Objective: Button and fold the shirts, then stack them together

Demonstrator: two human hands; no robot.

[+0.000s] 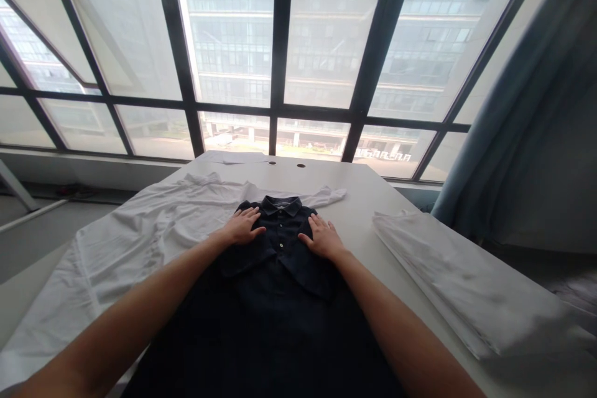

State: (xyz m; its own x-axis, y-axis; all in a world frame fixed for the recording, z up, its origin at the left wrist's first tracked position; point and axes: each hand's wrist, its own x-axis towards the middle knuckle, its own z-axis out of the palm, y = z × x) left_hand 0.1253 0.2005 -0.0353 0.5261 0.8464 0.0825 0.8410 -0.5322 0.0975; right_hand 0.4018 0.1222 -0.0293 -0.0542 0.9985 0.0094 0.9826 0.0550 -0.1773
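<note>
A dark navy collared shirt (pixel 275 261) lies front side up on the white table, its collar pointing toward the window and its button placket running down the middle. My left hand (pixel 243 226) rests flat on the shirt's left shoulder area, fingers spread. On the opposite shoulder, my right hand (pixel 321 235) presses down the same way with its fingers apart. Both sleeves appear folded inward over the chest. The shirt's lower part merges with dark cloth near my body, so its hem cannot be made out.
White crumpled fabric (pixel 172 211) spreads over the table's left side and behind the collar. Folded white sheeting (pixel 471 280) lies at the right. The white table (pixel 364 199) reaches a large framed window (pixel 317 31). A blue-grey curtain (pixel 517 118) hangs at the right.
</note>
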